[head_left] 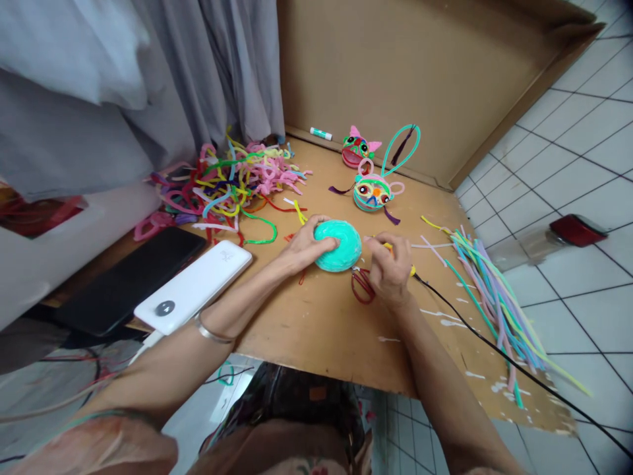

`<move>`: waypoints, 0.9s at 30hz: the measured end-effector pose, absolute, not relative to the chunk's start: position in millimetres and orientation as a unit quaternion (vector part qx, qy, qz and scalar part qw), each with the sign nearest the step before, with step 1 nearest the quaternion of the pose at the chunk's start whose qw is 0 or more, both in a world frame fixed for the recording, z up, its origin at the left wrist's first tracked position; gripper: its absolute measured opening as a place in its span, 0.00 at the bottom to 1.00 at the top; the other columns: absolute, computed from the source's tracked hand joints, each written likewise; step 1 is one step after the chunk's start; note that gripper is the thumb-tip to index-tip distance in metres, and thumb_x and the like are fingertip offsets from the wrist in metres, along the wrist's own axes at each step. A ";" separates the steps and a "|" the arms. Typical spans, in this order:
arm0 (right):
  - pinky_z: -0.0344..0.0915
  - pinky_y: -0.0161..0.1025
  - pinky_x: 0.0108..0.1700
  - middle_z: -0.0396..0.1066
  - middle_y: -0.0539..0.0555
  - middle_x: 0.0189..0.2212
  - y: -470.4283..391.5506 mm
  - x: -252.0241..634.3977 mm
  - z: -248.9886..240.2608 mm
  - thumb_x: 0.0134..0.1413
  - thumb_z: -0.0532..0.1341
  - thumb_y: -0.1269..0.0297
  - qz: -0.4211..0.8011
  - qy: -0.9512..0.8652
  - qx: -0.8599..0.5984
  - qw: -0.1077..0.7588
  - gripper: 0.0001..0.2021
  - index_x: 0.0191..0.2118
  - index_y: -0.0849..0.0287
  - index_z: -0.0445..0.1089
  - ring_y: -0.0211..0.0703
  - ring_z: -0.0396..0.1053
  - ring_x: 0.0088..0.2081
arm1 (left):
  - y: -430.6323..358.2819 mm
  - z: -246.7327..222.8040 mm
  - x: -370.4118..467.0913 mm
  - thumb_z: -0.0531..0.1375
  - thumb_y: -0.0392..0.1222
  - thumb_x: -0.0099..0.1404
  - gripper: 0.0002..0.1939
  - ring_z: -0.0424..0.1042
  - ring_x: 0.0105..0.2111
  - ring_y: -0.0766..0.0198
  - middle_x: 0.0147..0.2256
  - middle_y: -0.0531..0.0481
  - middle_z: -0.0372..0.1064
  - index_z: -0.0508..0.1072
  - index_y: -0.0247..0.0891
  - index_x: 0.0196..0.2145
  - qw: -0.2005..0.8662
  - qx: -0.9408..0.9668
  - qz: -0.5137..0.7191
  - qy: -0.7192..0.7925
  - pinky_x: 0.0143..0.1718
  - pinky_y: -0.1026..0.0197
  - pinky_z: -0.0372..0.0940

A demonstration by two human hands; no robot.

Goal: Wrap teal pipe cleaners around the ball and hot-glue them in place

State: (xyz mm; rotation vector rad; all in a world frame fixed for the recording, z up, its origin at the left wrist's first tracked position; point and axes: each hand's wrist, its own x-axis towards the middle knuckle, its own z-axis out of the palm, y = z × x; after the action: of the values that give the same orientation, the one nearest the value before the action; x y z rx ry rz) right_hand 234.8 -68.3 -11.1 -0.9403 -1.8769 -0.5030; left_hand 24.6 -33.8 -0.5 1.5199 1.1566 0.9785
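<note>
My left hand [306,247] holds a round turquoise fuzzy piece [341,237], apparently wound from chenille stems, with the thumb lying across its face. Just right of it, my right hand [390,264] is closed around a yellow-handled corded tool [413,270]. Most of that tool is hidden by the fingers, so its exact kind does not show. A black cord [475,323] runs from it off to the lower right. Red-handled scissors [363,287] lie on the table between my hands, partly covered.
Two decorated animal-face pieces, one turquoise [370,194], one pink-eared [357,150], stand behind, near a glue stick [321,134]. Tangled chenille stems [237,181] pile up left; straight stems [494,297] lie right. A white power bank [198,284] and black phone [133,277] sit on the left.
</note>
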 end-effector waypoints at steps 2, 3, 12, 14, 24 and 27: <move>0.64 0.44 0.42 0.72 0.55 0.38 -74.1 223.1 -13.7 0.61 0.53 0.75 -0.190 -0.791 -0.358 0.459 0.18 0.47 0.48 0.75 0.45 0.70 0.39 | -35.2 1.5 25.1 0.60 0.55 0.48 0.36 0.68 0.54 0.46 0.54 0.40 0.68 0.65 0.37 0.53 0.475 0.623 0.401 0.475 0.58 0.43 0.64; 0.65 0.44 0.42 0.73 0.55 0.38 -75.9 219.5 -14.7 0.61 0.52 0.75 -0.184 -0.796 -0.358 0.451 0.19 0.48 0.48 0.75 0.44 0.70 0.39 | -36.2 2.7 25.3 0.60 0.55 0.48 0.36 0.69 0.54 0.46 0.54 0.40 0.68 0.65 0.37 0.53 0.472 0.625 0.401 0.475 0.58 0.43 0.65; 0.64 0.40 0.39 0.74 0.54 0.36 -76.8 216.9 -14.4 0.63 0.53 0.75 -0.224 -0.804 -0.347 0.427 0.19 0.48 0.48 0.76 0.42 0.70 0.37 | -39.7 6.7 28.0 0.60 0.54 0.45 0.36 0.68 0.54 0.45 0.53 0.40 0.69 0.67 0.36 0.51 0.454 0.633 0.410 0.474 0.58 0.44 0.63; 0.64 0.40 0.40 0.74 0.54 0.36 -77.1 216.8 -14.9 0.63 0.53 0.75 -0.229 -0.807 -0.350 0.416 0.19 0.48 0.48 0.76 0.42 0.70 0.38 | -39.4 6.5 27.9 0.61 0.54 0.45 0.35 0.68 0.53 0.46 0.52 0.41 0.69 0.67 0.37 0.51 0.452 0.634 0.410 0.475 0.57 0.45 0.64; 0.62 0.40 0.39 0.73 0.55 0.36 -79.4 214.4 -16.2 0.63 0.54 0.74 -0.219 -0.809 -0.358 0.411 0.17 0.48 0.50 0.75 0.43 0.69 0.37 | -42.9 7.6 26.0 0.62 0.54 0.48 0.36 0.69 0.52 0.46 0.52 0.41 0.69 0.65 0.37 0.53 0.450 0.648 0.394 0.471 0.57 0.44 0.64; 0.63 0.40 0.40 0.73 0.55 0.36 -80.1 213.2 -15.9 0.63 0.54 0.74 -0.214 -0.808 -0.370 0.406 0.18 0.49 0.49 0.75 0.42 0.69 0.37 | -42.4 6.7 26.1 0.63 0.53 0.48 0.36 0.69 0.52 0.46 0.52 0.42 0.69 0.65 0.38 0.54 0.451 0.647 0.400 0.467 0.57 0.44 0.64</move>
State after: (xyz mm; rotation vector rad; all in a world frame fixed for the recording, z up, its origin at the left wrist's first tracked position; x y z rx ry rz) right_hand 213.2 -80.1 -15.9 -0.9339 -2.0377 -0.5403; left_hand 26.1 -42.4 6.7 1.5982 1.1551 0.9896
